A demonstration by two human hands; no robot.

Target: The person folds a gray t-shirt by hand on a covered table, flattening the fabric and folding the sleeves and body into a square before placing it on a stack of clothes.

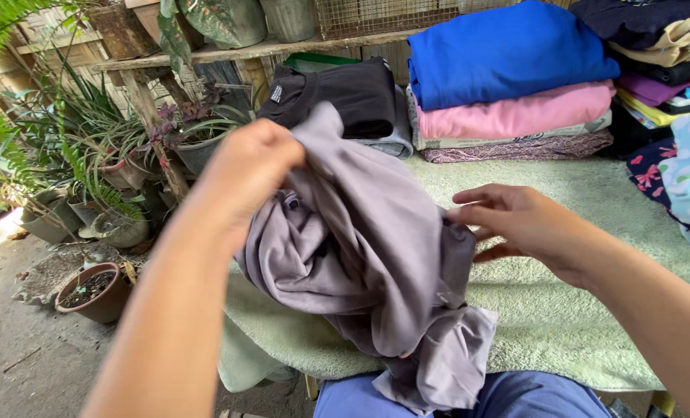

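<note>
A crumpled grey garment (368,263) hangs over the near edge of a pale green towel-covered table (562,310). My left hand (248,166) is raised above the table and closed on the garment's upper part, lifting it. My right hand (515,220) is at the garment's right side, fingers spread, with its fingertips touching the cloth near a fold. The lower end of the garment drapes down onto my blue-trousered lap (515,395).
Folded clothes are stacked at the back: a black one (353,93), a blue one (508,50) on a pink one (515,116), and a mixed pile (662,70) at the right. Potted plants (89,290) stand on the ground to the left, beneath a wooden shelf (229,53).
</note>
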